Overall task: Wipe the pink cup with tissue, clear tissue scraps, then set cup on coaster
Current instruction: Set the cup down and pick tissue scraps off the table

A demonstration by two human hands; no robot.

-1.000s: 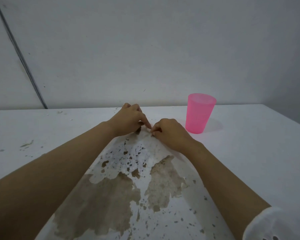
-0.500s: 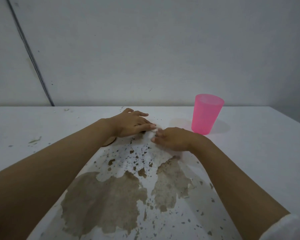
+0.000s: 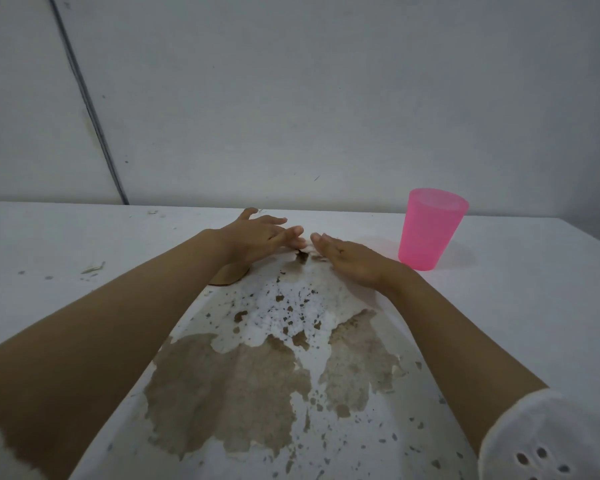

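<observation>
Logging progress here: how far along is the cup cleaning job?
Wiping looks finished: the pink cup stands alone, upright on the table. In hand: the left hand and right hand, fingers straight, flank small tissue scraps. Left: setting the cup on the coaster, half hidden under the left wrist.

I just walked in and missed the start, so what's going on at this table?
A person is working bare-handed on a worn white table. The left hand and right hand lie low over it with fingers straight, fingertips nearly meeting around small tissue scraps. The cup stands upright just right of the right hand, untouched. A brown coaster peeks out from under the left wrist, and the cup is not yet on it.
</observation>
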